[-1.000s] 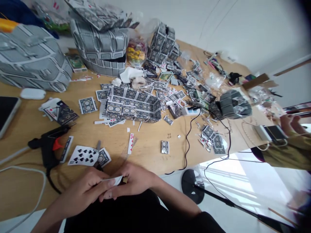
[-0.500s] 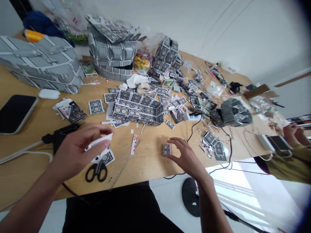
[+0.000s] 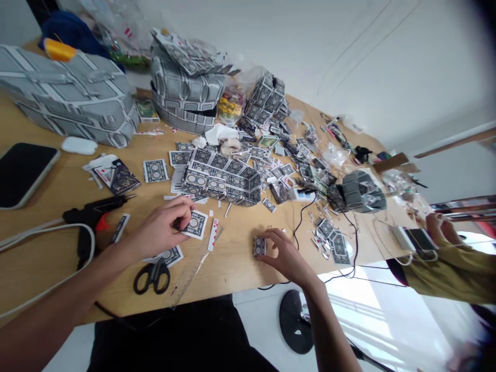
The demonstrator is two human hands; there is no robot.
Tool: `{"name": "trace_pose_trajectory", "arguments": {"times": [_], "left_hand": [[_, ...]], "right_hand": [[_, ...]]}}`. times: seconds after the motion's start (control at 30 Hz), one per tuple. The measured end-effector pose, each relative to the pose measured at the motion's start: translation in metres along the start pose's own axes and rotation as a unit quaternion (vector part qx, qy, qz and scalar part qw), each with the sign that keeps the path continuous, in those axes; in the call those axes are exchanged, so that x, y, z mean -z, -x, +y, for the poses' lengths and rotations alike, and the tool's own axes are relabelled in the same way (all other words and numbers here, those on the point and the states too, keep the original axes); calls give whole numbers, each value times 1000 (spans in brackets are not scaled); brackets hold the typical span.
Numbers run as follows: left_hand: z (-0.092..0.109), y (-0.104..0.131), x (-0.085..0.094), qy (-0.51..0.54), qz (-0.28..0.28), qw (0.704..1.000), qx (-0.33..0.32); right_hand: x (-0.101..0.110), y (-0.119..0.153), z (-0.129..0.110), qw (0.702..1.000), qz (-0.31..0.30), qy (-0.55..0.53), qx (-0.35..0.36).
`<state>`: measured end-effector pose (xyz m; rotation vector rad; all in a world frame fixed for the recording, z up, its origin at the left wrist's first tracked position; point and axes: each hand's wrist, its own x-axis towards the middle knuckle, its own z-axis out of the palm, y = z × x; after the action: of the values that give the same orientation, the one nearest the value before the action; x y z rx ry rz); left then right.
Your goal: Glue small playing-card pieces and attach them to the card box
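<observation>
pale wall (image 3: 329,57) is rising behind | wooden table (image 3: 229,268) is running alongside it | light (image 3: 360,316) is streaking the white floor (image 3: 259,316)

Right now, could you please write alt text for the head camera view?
A person's left hand holds a patterned playing card above a cluttered wooden table; the right hand curves around a small card-patterned block, contact unclear. Beyond them sits an open card-patterned box; black-handled scissors lie nearby.
</observation>
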<state>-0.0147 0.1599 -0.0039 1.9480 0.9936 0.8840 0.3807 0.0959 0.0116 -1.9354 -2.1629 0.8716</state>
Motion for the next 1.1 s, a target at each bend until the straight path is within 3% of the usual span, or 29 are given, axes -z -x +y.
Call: {"name": "trace_pose_trajectory", "arguments": {"times": [0.17, 0.27, 0.4, 0.53, 0.77, 0.97, 1.1], "left_hand": [[-9, 5, -6, 17, -6, 1000, -4], [-9, 8, -8, 32, -15, 999, -6], [-9, 12, -12, 34, -42, 998, -10], [-14, 14, -16, 23, -59, 998, -25], [-11, 12, -16, 23, -52, 998, -24], [-13, 12, -18, 35, -56, 996, -54], [-15, 12, -19, 32, -47, 998, -39]], "right_hand": [[-9, -10, -22, 999, 3, -46, 9], [-18, -22, -37, 988, 6, -151, 19], [-33, -35, -61, 932, -25, -361, 28], [-49, -40, -83, 883, -42, -467, 4], [-60, -43, -94, 859, -21, -511, -34], [-57, -43, -95, 857, -28, -513, -25], [-57, -43, -94, 860, -25, -510, -29]]}}
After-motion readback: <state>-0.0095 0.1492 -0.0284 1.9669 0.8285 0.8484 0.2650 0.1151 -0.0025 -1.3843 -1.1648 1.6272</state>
